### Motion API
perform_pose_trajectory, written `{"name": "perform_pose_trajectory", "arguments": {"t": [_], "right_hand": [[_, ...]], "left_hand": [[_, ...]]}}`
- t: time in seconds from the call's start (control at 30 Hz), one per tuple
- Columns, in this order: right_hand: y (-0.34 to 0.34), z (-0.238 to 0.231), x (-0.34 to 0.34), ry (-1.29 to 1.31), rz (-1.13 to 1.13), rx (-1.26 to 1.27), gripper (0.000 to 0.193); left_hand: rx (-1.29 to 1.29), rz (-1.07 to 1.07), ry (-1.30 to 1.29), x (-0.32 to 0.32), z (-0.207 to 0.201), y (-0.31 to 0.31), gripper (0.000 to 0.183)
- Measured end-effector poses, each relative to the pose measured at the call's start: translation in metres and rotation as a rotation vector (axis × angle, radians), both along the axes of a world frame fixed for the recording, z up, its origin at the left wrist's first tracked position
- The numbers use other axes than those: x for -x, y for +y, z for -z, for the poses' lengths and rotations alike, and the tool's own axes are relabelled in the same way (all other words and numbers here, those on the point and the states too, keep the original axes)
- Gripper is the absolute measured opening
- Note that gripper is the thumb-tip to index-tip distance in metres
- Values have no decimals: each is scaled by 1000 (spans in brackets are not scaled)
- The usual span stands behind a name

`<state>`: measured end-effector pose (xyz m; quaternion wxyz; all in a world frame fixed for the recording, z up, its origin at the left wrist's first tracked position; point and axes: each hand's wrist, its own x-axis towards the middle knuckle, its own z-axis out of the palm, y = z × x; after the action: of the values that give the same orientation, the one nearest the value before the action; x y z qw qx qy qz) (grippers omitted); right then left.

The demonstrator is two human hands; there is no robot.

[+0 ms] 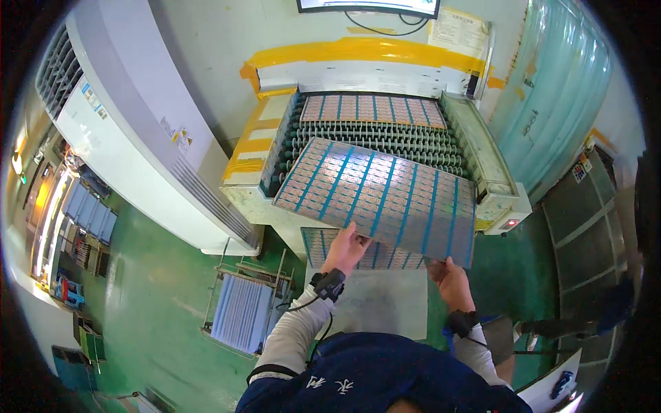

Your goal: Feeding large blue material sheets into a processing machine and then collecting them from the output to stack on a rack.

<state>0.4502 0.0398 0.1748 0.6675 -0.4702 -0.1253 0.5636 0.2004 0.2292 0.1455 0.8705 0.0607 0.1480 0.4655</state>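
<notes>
A large circuit board panel [375, 196], copper-toned with blue stripes, is tilted over the near end of the roller conveyor [379, 141]. My left hand [348, 249] is closed on its near edge, left of the middle, thumb on top. At the near right corner my right hand [451, 281] grips the same edge, its fingers partly hidden beneath. A second striped panel [374, 109] lies flat on the rollers at the far end. Below the held panel another striped panel [317, 246] is partly covered by it.
Pale side walls, the left one [258, 148] yellow-taped, flank the rollers. A pale flat surface [385, 303] lies before me. At left stand a tall white cabinet unit [148, 117] and a rack of blue-grey sheets [241, 313]. A translucent curtain [551, 96] hangs at right.
</notes>
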Motion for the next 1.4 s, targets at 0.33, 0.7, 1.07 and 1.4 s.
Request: {"name": "perform_pose_trajectory", "arguments": {"t": [0.33,0.7,1.07,1.4], "right_hand": [[87,-2,-34,65,101,-109,26],[127,-18,-42,-48,137,3,18],[137,-13,-55,89,119,-95,19],[144,-36,-88,-134,-51,53,23]], "left_hand": [[-274,299,435,17,-12,58,27],[-289,403,393,7,-17,81,42],[-380,388,513,10,-49,72,33],[-607,-173,888,3,-90,73,24]]}}
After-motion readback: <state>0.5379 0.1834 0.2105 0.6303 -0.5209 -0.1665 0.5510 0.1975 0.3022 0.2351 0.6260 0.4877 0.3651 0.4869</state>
